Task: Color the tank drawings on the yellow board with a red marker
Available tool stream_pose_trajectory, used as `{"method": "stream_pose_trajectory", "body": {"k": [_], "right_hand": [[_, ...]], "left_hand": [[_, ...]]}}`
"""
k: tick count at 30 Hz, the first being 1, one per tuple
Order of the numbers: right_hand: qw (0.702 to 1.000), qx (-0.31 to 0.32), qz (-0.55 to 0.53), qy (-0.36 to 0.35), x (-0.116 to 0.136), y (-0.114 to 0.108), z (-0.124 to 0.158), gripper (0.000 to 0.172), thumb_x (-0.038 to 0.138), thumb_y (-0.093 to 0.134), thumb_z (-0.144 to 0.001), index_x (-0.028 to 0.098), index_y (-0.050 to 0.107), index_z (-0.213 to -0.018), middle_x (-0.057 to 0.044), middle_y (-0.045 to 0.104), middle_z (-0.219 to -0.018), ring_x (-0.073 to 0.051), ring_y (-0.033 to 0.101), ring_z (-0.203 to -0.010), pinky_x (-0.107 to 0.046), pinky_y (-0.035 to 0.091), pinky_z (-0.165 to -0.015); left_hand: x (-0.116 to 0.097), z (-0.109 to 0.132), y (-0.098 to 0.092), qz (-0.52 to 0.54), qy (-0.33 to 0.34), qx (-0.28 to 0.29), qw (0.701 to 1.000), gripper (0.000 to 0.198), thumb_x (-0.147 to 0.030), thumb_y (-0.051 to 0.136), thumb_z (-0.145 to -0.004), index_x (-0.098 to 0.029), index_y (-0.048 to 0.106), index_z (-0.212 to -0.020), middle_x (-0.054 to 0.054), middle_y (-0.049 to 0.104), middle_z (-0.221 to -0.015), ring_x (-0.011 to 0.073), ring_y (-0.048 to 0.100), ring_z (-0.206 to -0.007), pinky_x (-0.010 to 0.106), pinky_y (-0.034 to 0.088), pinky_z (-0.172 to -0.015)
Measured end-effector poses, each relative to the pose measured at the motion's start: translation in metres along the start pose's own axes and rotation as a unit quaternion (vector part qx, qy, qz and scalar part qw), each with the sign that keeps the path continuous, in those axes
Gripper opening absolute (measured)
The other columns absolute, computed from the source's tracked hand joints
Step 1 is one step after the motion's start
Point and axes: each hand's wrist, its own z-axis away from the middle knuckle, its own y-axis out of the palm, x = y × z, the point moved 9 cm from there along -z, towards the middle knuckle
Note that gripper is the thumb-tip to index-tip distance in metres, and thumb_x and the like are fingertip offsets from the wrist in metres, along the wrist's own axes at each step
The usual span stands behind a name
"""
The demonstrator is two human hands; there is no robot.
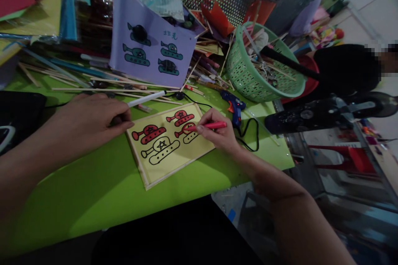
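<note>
The fingers of the right hand (222,133) pinch a red marker (217,125) with its tip down on the half-coloured tank (190,132) at the right of the yellow card (169,132), which lies on the green table (102,178) between the two hands; the left hand (88,114) is bent at the card's far left corner, and I cannot tell whether its fingers grasp the white marker (147,98) jutting out just beyond them; if they give the card no real hold, a firm stroke could turn it and carry red over a black outline; the white marker's dark tip, if uncapped, could leave a stray mark should it dip; the right hand sits so close to the coloured parts that damp ink might smear under it; to the right, the glue gun (234,105) shows a small red light, so a careless sweep could meet a hot nozzle, or the forearm could snag the black cord (257,134); wooden sticks (121,90) along the far side might roll onto the card if nudged
</note>
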Motion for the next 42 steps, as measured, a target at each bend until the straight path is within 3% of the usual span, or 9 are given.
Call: {"method": "stream_pose_trajectory", "body": {"k": [4, 20, 36, 42], "right_hand": [[1.000, -0.021, 0.003, -0.006, 0.000, -0.005, -0.001, 0.025, 0.043, 0.087, -0.098, 0.026, 0.072, -0.088, 0.001, 0.069, -0.081, -0.018, 0.061, -0.073, -0.035, 0.049, -0.067], [0.999, -0.051, 0.017, 0.001, -0.003, -0.011, 0.000, 0.018, 0.033, 0.085, -0.096, 0.026, 0.071, -0.089, 0.001, 0.069, -0.082, -0.018, 0.063, -0.074, -0.037, 0.050, -0.069], [0.999, 0.010, -0.027, -0.020, 0.003, 0.001, 0.003, 0.022, 0.038, 0.088, -0.101, 0.025, 0.073, -0.091, 0.002, 0.070, -0.082, -0.017, 0.061, -0.072, -0.034, 0.049, -0.067], [1.000, -0.010, 0.003, -0.010, -0.001, -0.003, 0.001, 0.023, 0.040, 0.087, -0.099, 0.025, 0.072, -0.089, 0.001, 0.070, -0.081, -0.018, 0.062, -0.072, -0.034, 0.049, -0.066]], "left_hand": [[-0.002, 0.000, 0.000, -0.001, 0.005, 0.003, 1.000, 0.029, -0.051, 0.051, -0.090, -0.031, 0.071, -0.085, 0.008, 0.081, -0.089, 0.0351, 0.073, -0.093, 0.046, 0.046, -0.082], [0.000, 0.000, 0.002, 0.007, 0.017, -0.008, 1.000, 0.029, -0.050, 0.051, -0.091, -0.030, 0.072, -0.086, 0.007, 0.079, -0.088, 0.0340, 0.071, -0.094, 0.045, 0.046, -0.084], [0.000, 0.001, 0.002, -0.009, 0.003, 0.002, 1.000, 0.025, -0.048, 0.055, -0.093, -0.030, 0.071, -0.087, 0.006, 0.079, -0.091, 0.0335, 0.072, -0.097, 0.045, 0.048, -0.087], [-0.002, 0.001, 0.003, -0.001, 0.002, 0.006, 1.000, 0.022, -0.046, 0.058, -0.093, -0.030, 0.072, -0.086, 0.005, 0.078, -0.089, 0.0334, 0.072, -0.097, 0.046, 0.050, -0.094]]}}
